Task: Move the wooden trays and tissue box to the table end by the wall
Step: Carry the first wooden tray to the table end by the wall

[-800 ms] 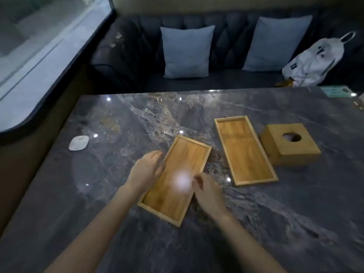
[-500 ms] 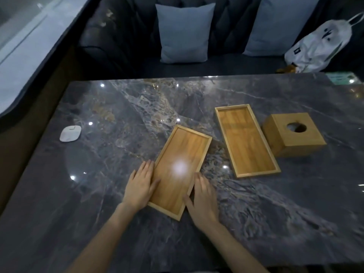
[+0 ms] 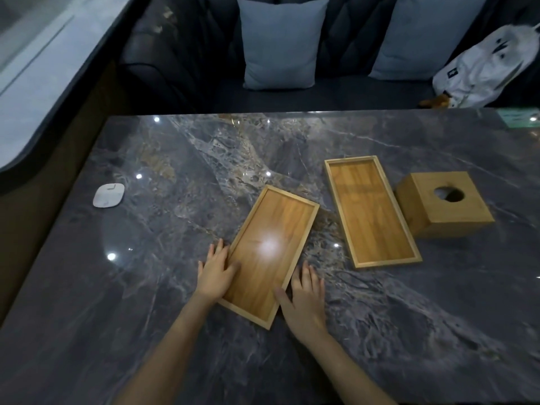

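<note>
A wooden tray [image 3: 271, 244] lies at an angle on the marble table [image 3: 163, 302], near the front middle. My left hand [image 3: 216, 273] presses against its left long side, thumb over the rim. On the tray's right long side, near the front corner, my right hand [image 3: 306, 296] lies with its thumb on the rim. A second wooden tray [image 3: 371, 211] sits to the right, untouched. Beyond it stands the wooden tissue box [image 3: 444, 206] with a round hole on top.
A small white puck-like device [image 3: 108, 195] rests near the table's left edge, beside the wall and window ledge [image 3: 43, 68]. A dark sofa with two grey cushions [image 3: 280, 42] and a white backpack [image 3: 491, 59] runs behind the table. A green card [image 3: 520, 118] lies far right.
Both hands came down from above the near tray and settled flat against its two long sides. The view tilted downward a little. Trays and box have not moved.
</note>
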Available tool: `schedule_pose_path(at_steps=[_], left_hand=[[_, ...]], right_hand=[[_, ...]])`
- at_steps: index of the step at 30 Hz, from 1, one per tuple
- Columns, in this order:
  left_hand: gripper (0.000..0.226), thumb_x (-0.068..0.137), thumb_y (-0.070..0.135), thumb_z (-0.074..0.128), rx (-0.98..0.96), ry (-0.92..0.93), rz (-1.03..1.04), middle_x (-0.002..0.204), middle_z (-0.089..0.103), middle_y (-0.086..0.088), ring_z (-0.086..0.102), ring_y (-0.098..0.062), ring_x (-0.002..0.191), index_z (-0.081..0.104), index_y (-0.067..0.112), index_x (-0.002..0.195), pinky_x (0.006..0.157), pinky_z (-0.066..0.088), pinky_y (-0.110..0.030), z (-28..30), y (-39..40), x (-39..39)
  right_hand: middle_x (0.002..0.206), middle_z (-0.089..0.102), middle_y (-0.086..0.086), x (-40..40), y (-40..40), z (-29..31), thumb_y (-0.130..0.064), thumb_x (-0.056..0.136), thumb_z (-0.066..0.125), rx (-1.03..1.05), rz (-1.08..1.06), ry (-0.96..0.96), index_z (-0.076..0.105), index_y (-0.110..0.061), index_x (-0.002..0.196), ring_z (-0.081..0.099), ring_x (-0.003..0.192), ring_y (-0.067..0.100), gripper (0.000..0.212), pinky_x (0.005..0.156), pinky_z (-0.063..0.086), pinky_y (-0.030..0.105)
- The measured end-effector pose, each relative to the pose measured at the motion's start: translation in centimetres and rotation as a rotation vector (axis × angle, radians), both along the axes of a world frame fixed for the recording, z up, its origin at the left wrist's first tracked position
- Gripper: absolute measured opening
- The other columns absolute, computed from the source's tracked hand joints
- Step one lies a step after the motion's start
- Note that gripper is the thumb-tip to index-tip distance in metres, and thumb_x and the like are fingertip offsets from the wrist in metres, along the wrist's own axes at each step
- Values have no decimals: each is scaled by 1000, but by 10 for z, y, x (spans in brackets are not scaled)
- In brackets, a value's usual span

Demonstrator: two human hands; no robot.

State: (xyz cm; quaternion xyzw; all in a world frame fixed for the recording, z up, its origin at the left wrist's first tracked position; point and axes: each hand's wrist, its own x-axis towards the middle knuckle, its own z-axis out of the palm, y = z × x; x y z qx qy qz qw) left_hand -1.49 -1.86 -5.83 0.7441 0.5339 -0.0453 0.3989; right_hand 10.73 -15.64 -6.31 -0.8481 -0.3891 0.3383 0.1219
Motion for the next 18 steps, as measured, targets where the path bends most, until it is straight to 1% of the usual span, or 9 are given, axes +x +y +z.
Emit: schedule_pose_path(at_steps=[3,5,6,8,9,11,13,16,18], left_hand=[[51,93,23,38,-86,-60,77,157,10,-6,0,-21,145,24,14,142,118,4,-47,13,-1,4],[48,92,17,40,-119,-121,168,152,27,-8,19,-23,141,31,14,139,113,19,-38,25,-5,4],[46,92,16,42,-121,-161,201,143,40,-7,33,-23,133,36,14,137,106,27,-34,30,-6,3],[44,89,10,46,-109,-215,227,120,51,1,47,-19,117,43,13,133,92,32,-26,39,-6,-1],[43,88,6,46,-109,-231,231,113,51,4,50,-19,114,46,11,131,89,32,-24,43,-4,-3],[43,88,0,45,-139,-260,226,103,53,9,56,-11,95,48,12,130,78,38,-13,52,0,-9],[41,89,0,44,-187,-288,228,99,56,9,53,-1,80,50,15,127,68,40,-5,61,6,-17],[42,89,3,48,-276,-340,283,118,56,1,53,-14,100,49,15,130,90,39,-23,74,20,-36],[44,87,4,51,-317,-397,320,127,57,-4,53,-15,105,49,15,130,95,39,-29,83,31,-53]], right_hand=[[159,-2,4,4,3,4,-47,95,28,38,-59,134,9,-13,146,-9,145,18,65,117,-9,38],[159,8,2,7,5,11,-42,94,34,102,-119,259,13,-18,147,-1,145,18,61,118,0,37],[155,21,1,8,5,16,-37,94,38,155,-154,349,21,-22,144,8,144,18,55,116,10,35],[128,47,-12,11,5,28,-23,92,47,253,-213,564,34,-38,129,37,127,10,42,102,31,26],[116,51,-21,13,6,34,-17,89,50,276,-231,683,34,-42,125,45,116,4,46,93,36,22],[113,57,-17,17,8,41,-7,84,55,296,-235,837,37,-36,131,53,109,5,58,88,44,22],[115,61,-7,18,14,49,-1,82,56,305,-214,878,40,-25,133,58,108,11,59,89,50,27],[112,62,-3,15,26,64,1,85,56,308,-179,950,45,-17,128,63,99,9,48,83,56,25],[110,61,1,10,37,73,4,85,55,303,-171,976,45,-13,127,64,94,12,47,79,56,25]])
